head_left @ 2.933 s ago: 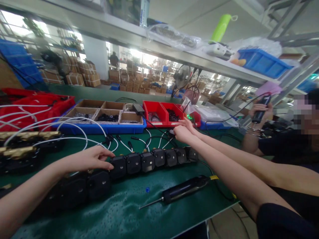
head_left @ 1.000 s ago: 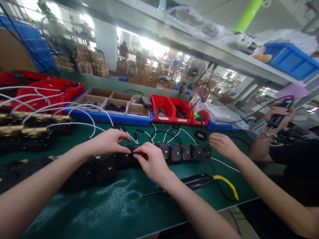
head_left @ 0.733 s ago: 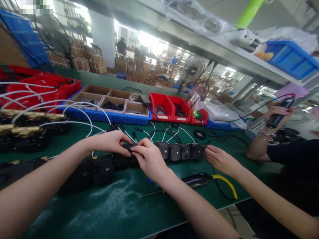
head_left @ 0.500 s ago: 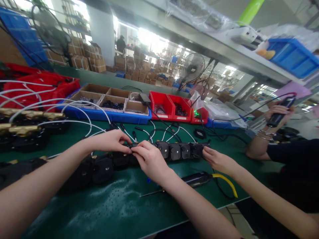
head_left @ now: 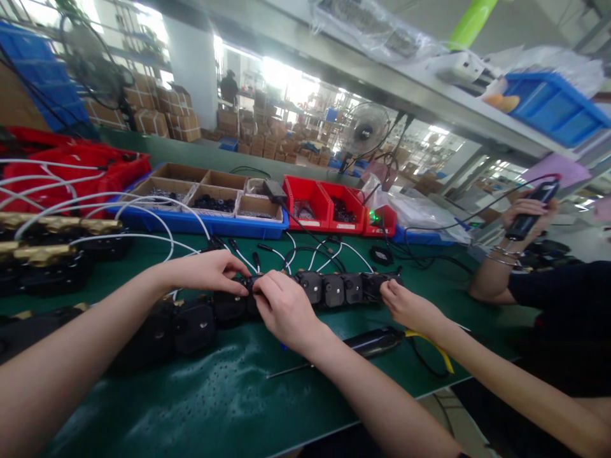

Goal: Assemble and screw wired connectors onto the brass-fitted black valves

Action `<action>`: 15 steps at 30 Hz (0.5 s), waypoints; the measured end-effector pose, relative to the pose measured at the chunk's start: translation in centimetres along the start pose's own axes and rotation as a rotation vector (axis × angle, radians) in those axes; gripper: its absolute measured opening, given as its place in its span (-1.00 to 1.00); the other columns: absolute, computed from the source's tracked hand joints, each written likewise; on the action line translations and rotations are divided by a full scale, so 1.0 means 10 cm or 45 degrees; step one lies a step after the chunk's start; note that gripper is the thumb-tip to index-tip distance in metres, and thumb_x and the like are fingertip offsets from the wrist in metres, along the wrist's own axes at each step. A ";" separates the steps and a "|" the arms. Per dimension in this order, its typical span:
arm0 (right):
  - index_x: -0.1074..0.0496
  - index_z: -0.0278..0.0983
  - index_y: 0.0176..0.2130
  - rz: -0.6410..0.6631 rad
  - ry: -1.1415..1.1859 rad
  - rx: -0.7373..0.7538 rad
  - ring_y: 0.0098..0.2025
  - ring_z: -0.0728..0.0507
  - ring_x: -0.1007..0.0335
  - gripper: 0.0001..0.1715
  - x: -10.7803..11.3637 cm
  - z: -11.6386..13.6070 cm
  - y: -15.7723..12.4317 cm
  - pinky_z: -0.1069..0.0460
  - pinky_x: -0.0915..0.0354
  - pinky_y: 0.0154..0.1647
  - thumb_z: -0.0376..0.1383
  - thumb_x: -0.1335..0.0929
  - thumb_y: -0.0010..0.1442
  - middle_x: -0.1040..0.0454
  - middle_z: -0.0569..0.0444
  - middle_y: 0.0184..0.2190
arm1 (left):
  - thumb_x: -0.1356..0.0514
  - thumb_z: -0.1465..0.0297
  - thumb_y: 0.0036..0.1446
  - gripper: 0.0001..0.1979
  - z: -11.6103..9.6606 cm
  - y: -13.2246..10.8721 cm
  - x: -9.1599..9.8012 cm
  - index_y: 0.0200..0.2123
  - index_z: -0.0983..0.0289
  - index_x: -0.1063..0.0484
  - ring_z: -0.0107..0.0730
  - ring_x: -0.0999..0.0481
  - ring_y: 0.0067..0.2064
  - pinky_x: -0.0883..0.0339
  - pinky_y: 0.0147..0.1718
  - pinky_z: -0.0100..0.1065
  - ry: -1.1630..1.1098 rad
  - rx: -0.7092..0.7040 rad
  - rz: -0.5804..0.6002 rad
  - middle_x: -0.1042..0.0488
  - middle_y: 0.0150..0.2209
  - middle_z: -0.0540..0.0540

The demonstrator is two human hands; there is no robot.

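My left hand (head_left: pixel 217 272) reaches in from the left, thumb and forefinger closed on the top edge of a black plastic housing (head_left: pixel 254 305) in a long row. My right hand (head_left: pixel 289 308) pinches at the same spot from the right, its fingers covering most of that housing. Any small part between the fingertips is hidden. More black housings (head_left: pixel 334 291) with white cables behind them run to the right; others (head_left: pixel 195 324) continue left. A black electric screwdriver (head_left: pixel 372 343) with a long thin bit lies in front of the row, partly behind my right forearm.
Another person's hand (head_left: pixel 405 305) touches the row's right end; their other hand (head_left: pixel 522 216) holds a black power screwdriver (head_left: pixel 529 213). Behind stand a blue divided tray (head_left: pixel 214 224) and red bins (head_left: pixel 310 222) of small parts. Brass-fitted units (head_left: pixel 48 254) with white cables sit left.
The view has shifted slightly. My right fingers have curled further over the housing, while my left hand stays close beside them. The other person's nearer hand has drawn its fingers together at the row's end.
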State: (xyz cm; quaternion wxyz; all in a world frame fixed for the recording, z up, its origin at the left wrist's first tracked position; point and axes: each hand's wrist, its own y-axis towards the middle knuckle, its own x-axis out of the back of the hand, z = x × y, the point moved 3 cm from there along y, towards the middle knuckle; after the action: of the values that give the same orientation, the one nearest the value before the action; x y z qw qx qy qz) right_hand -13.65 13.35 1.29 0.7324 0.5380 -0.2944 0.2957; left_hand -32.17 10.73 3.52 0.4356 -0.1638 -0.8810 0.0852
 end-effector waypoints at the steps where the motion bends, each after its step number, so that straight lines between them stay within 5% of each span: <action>1: -0.39 -0.30 -0.24 -0.027 0.031 -0.009 -0.24 -0.14 -0.36 -0.80 0.01 0.00 0.00 0.01 -0.35 -0.20 -0.45 -0.21 0.36 -0.42 -0.02 -0.31 | -0.24 -0.03 0.00 -0.41 0.00 0.00 0.00 -0.07 0.31 -0.59 -0.44 -0.14 -0.52 0.06 -0.54 -0.40 0.002 0.000 0.004 -0.06 -0.55 -0.09; 15: -0.49 -0.33 -0.27 -0.169 0.121 0.060 -0.20 -0.14 -0.40 -0.76 -0.02 0.02 -0.13 -0.03 -0.39 -0.11 -0.39 -0.26 0.40 -0.51 -0.06 -0.26 | -0.25 -0.06 -0.01 -0.37 0.01 0.02 -0.02 -0.08 0.34 -0.59 -0.45 -0.11 -0.52 0.09 -0.55 -0.40 -0.028 0.016 -0.017 -0.07 -0.56 -0.09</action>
State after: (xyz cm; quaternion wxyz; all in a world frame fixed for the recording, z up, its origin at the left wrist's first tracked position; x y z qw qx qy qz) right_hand -12.83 12.86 0.43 0.7508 0.5587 -0.2160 0.2786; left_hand -32.04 10.81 3.25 0.4274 -0.1543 -0.8863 0.0897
